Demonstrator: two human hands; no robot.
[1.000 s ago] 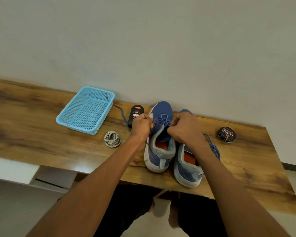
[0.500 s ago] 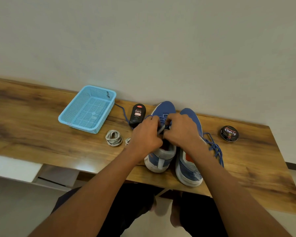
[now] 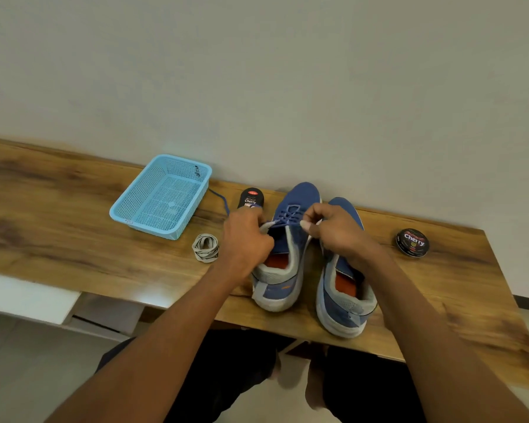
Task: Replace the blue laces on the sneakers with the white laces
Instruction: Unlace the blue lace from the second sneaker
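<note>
Blue sneakers stand side by side mid-tabletop [image 3: 58, 215], toes at 12 o'clock toward the wall. Left sneaker [image 3: 283, 264] carries the blue lace [image 3: 287, 213] across its eyelets, and both hands sit over that lacing. Left hand [image 3: 246, 242] curls at the shoe's 9 o'clock edge, fingers closed on the lace end there. Right hand [image 3: 333, 228] curls at its 3 o'clock side, thumb and fingers pinching the lace near the top eyelets; it also hides part of the right sneaker [image 3: 345, 297]. More blue lace trails on the tabletop at 11 o'clock from the left hand, toward the basket [image 3: 162, 195]. White laces [image 3: 206, 248], bundled, lie just at 9 o'clock of the left hand, not touched. Polish bottle [image 3: 251, 197] lies at 12 o'clock of the left hand. Polish tin [image 3: 412, 242] sits well apart at 3 o'clock of the right hand.
</note>
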